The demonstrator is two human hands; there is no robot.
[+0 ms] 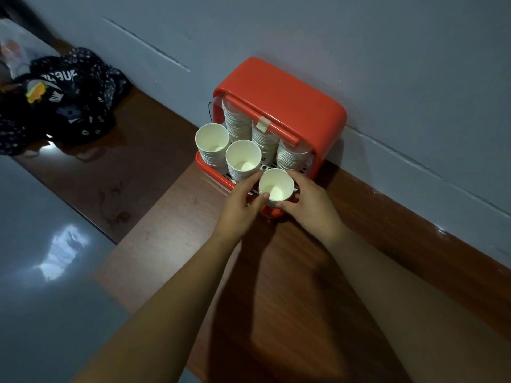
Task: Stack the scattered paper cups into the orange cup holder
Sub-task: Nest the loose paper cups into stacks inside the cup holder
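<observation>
Left hand and right hand both curl round one paper cup, upright at the front right of the orange cup holder; grip lightly to avoid crushing; seat it level; keep clear of the neighbouring stacks.

The left hand and right hand are hiding the white paper cup below its rim. The view's edge is cutting off the dark patterned fabric bundle.
</observation>
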